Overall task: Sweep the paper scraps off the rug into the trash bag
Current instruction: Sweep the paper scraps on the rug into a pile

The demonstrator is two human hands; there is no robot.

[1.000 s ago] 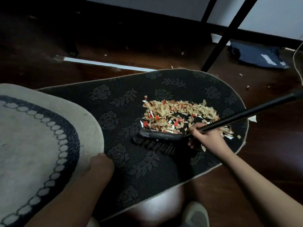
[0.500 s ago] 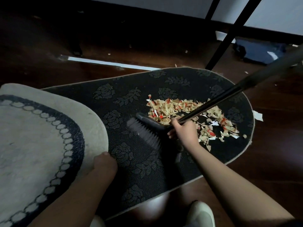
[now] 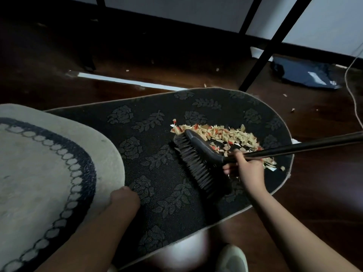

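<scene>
At the far left I see the folded-over part of the rug [image 3: 39, 163], its pale side with a dark ring pattern turned up, lying over the left end of the dark, flower-patterned underside of the rug. My left hand [image 3: 124, 199] sits at the near-right edge of that folded part, knuckles toward me; the fingers curl down at the fold's edge, but I cannot tell whether they actually grip it.

Moving right, the broom head [image 3: 198, 160] lies slanted across the middle of the dark surface, bristles pointing to the near-left, its far tip touching the left end of the paper scraps [image 3: 220, 135]. The scraps form a tan, red-flecked heap toward the right end of the rug, just beyond and to the right of the broom head, stretching to the rug's right edge.

My right hand [image 3: 245, 165] wraps its fingers round the broom handle [image 3: 294, 148] right where it joins the head; the scraps lie just beyond these fingers, a few by the knuckles. The handle runs off the right edge of view.

Beyond the rug's far-right edge, on the dark floor [image 3: 324, 203], a dark blue bag [image 3: 302, 72] lies well apart from the heap, near a black metal leg [image 3: 261, 61] and a thin cord [image 3: 353, 99].
</scene>
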